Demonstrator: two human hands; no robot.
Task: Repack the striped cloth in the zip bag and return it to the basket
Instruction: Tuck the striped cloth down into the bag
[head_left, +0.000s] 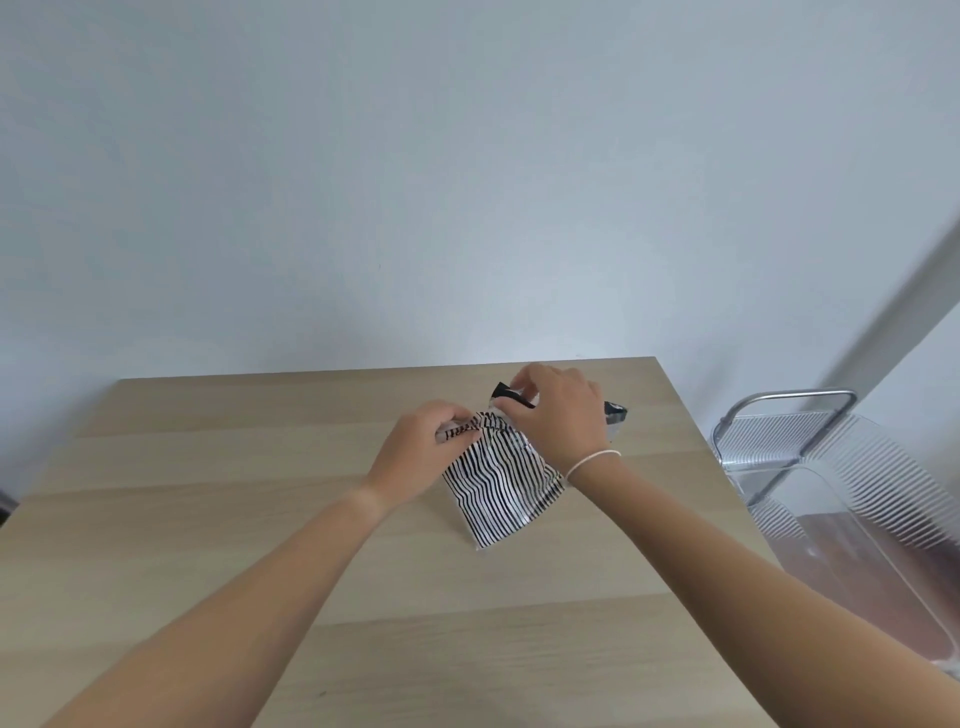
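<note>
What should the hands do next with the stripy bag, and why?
Probably run the fingers along the zip bag's top edge to close it. The striped cloth already seems to sit inside, and both the left hand and right hand pinch that edge. The clear basket waits beside the table.

1. Bright, even, diffuse daylight; the wall (467, 156) looks pale blue-grey.
2. Shadows under the arms are faint and soft.
3. Wide-angle bending shows at the frame edges.
4. Slight overall softness; lower right is blurrier.
</note>
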